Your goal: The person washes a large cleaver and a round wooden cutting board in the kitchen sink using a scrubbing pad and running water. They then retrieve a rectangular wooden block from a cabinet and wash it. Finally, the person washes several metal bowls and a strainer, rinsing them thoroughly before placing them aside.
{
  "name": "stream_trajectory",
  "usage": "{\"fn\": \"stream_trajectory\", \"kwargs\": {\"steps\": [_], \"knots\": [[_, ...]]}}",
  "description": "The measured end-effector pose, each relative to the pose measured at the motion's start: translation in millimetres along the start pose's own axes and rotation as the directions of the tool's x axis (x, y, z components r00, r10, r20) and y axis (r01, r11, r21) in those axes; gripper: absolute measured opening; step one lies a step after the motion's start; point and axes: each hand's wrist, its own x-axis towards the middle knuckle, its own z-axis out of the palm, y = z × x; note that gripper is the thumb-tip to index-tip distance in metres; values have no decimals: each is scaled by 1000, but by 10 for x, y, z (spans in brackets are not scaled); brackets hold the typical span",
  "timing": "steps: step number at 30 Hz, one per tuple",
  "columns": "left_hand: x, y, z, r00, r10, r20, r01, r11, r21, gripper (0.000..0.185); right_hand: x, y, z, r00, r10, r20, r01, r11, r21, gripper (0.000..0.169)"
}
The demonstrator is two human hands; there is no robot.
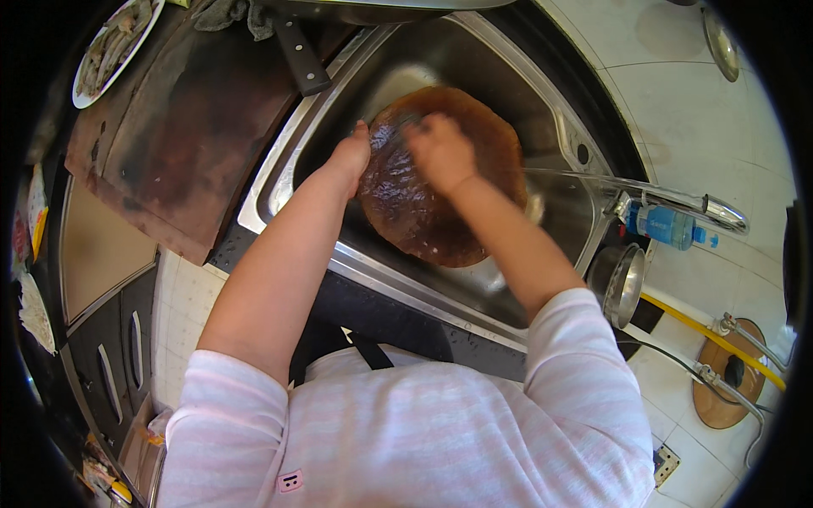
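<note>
A thick, round wooden chopping board point(502, 143), brown and shiny with water, is inside the stainless-steel sink point(540, 101). My left hand point(352, 155) grips its left edge, the thumb on the upper face and the other fingers mostly hidden. On the wet face, my right hand point(444, 152) is blurred by motion, its fingers curled over a small dark-grey scrubber point(406, 120) that is mostly covered. From the right, a thin stream of water runs from the chrome faucet point(724, 213) toward the board.
A black-handled knife point(303, 60) and a grey cloth point(232, 16) lie on a dark, stained board point(184, 140) left of the sink. Beyond is a white plate of shrimp point(117, 51). A blue bottle point(667, 225) and a metal pot point(619, 286) stand right of the sink.
</note>
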Motion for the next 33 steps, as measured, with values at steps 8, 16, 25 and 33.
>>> {"fn": "stream_trajectory", "kwargs": {"steps": [8, 16, 25, 33], "knots": [[65, 9, -35, 998, -41, -40, 41, 999, 12, 66, 36, -476, 324, 991, 114, 67, -122, 984, 133, 17], [30, 73, -5, 993, -114, -40, 116, 992, 56, 67, 202, 554, 32, 910, 387, -151, -391, 921, 5, 17], [310, -126, -87, 977, 213, -22, -158, 784, 600, 61, -1184, -442, -296, 978, -167, 123, 99, 897, 430, 23], [191, -226, 10, 564, 547, 618, -198, -637, 745, 71, -1583, 783, -592, 724, 677, -133, -463, 620, 633, 25]]}}
